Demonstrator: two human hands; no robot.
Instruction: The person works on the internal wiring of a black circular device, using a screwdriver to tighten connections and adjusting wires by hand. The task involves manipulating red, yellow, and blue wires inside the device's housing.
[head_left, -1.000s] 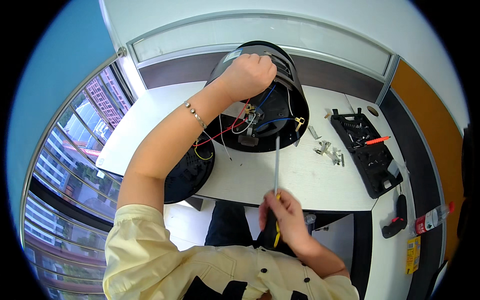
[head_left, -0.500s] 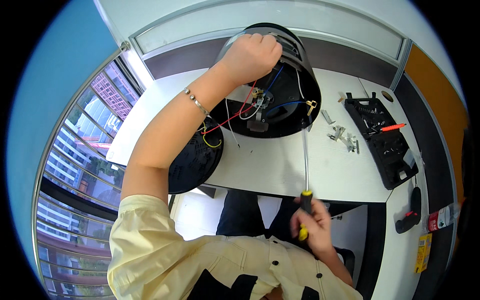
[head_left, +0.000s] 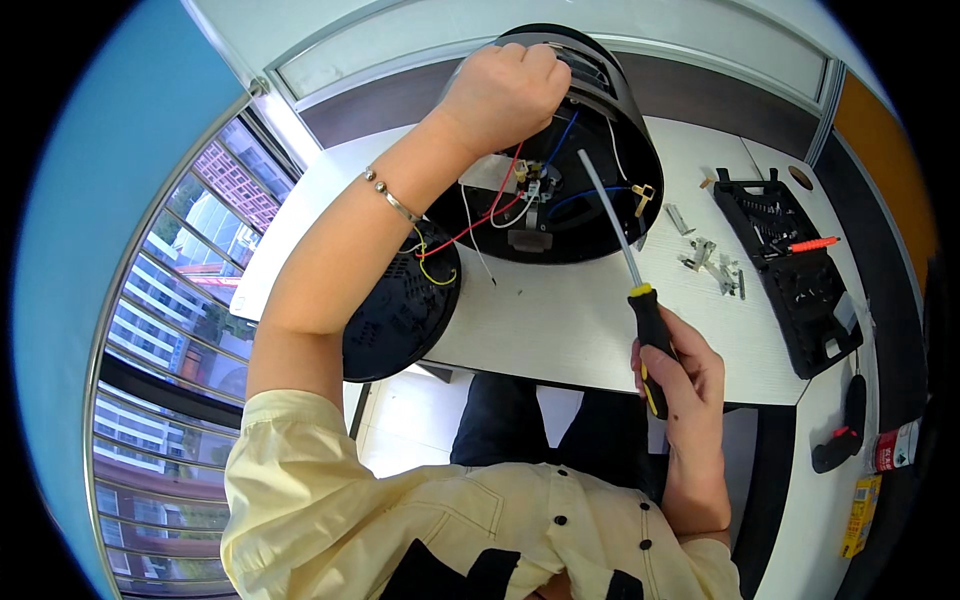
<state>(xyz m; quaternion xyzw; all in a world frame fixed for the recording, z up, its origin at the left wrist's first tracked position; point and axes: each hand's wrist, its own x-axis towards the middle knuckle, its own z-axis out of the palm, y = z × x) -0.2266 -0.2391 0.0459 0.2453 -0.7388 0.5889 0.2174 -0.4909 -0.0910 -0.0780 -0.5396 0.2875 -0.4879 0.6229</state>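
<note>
A black drum-shaped appliance housing (head_left: 597, 240) lies on its side on the white desk, its open end facing me. Red, blue and white wires run inside it to a central metal fitting (head_left: 538, 184). With fingers curled, my left hand (head_left: 510, 85) grips the upper rim of the housing; its fingertips are hidden. My right hand (head_left: 690, 375) holds a screwdriver (head_left: 652, 335) by its black-and-yellow handle. The tip of its long shaft points up in front of the housing's opening. Beside the housing lies a round black vented cover (head_left: 395, 325), with red and yellow wires over it.
Several small metal brackets (head_left: 712, 265) lie right of the housing. Beyond them sits an open black tool case (head_left: 785, 265) with an orange-red pen-like tool (head_left: 813, 244) across it. A black-and-red tool (head_left: 842, 435), a bottle (head_left: 893, 447) and a yellow box (head_left: 860, 515) stand far right.
My right hand has raised the screwdriver up and to the right, tilting its shaft left toward the housing's opening. My left hand stays on the housing. The whole view has shifted slightly.
</note>
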